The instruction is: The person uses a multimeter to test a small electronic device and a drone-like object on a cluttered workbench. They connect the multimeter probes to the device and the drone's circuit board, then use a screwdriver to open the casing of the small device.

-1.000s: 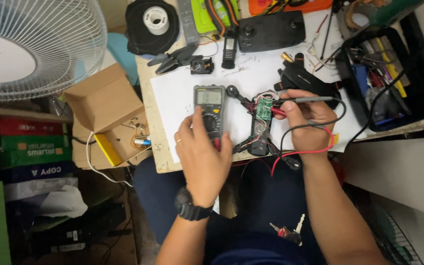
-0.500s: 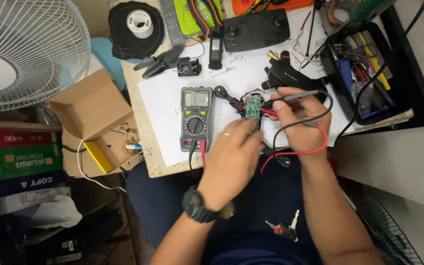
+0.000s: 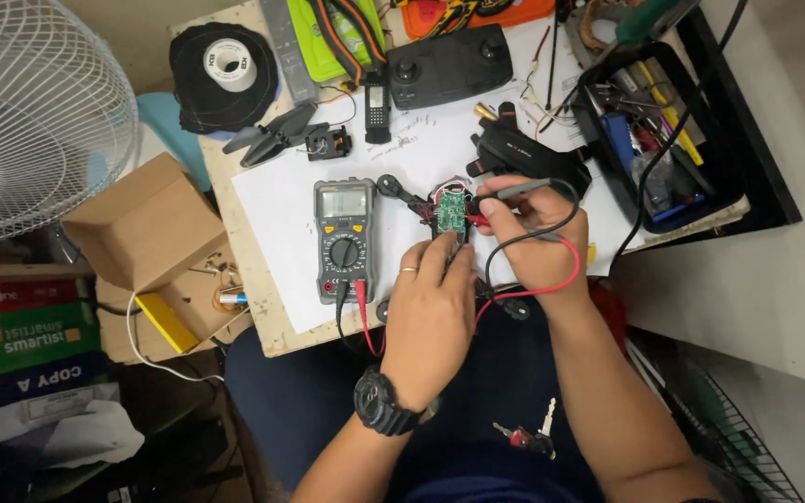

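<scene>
Green circuit board (image 3: 452,210) sits dead centre on the white paper sheet (image 3: 272,200), right at the heart of a small drone frame (image 3: 421,200) whose black arms splay outward. Both hands are on it. The right hand (image 3: 533,233) pinches a slim grey probe (image 3: 524,189), fingers closed around the shaft like a pen, tip angled in toward the board's right edge. The left hand (image 3: 430,312), ringed and with a black watch (image 3: 386,407) on the wrist, comes in from below; its fingers are together at the board's lower edge, apparently pressing a second lead down there, though the contact itself is hidden under the fingertips.

Red and black leads (image 3: 358,317) run from the multimeter (image 3: 345,240), which lies just left of the board on the worktop (image 3: 258,321), dial turned, display facing up.

To do this well, I'd say: keep the probe tip steep and light so it lands on one pad only, since neighbouring solder points look tightly packed. Brace the heel of each hand on the paper for steadiness. Let the red wire (image 3: 552,279) looping over the right wrist hang slack, not tugging. Eyes should flick to the display only once both contacts feel settled. Slipping could bridge two pads.
</scene>
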